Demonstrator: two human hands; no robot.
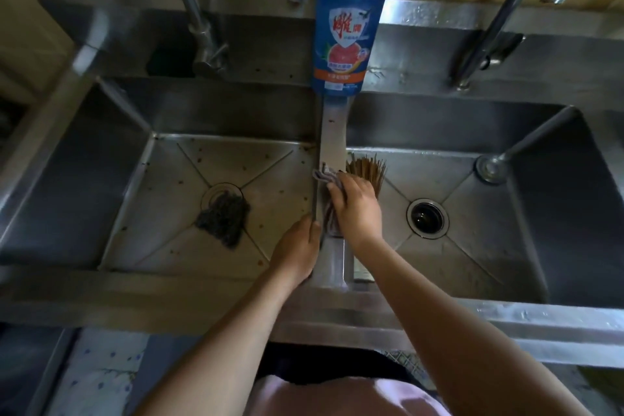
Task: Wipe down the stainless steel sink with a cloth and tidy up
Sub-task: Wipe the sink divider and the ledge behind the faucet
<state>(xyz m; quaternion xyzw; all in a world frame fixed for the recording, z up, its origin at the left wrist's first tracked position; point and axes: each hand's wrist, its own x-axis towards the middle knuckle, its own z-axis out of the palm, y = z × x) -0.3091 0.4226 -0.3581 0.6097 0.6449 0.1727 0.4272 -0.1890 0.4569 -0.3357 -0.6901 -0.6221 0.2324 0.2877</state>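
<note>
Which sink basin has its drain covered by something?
The left basin: a dark scouring pad lies over its drain, while the right basin's drain sits uncovered.

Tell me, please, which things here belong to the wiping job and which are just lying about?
In use: cloth, right hand holding it, left hand, sink divider.
Lying about: detergent bottle, dark scrubber, chopsticks.
</note>
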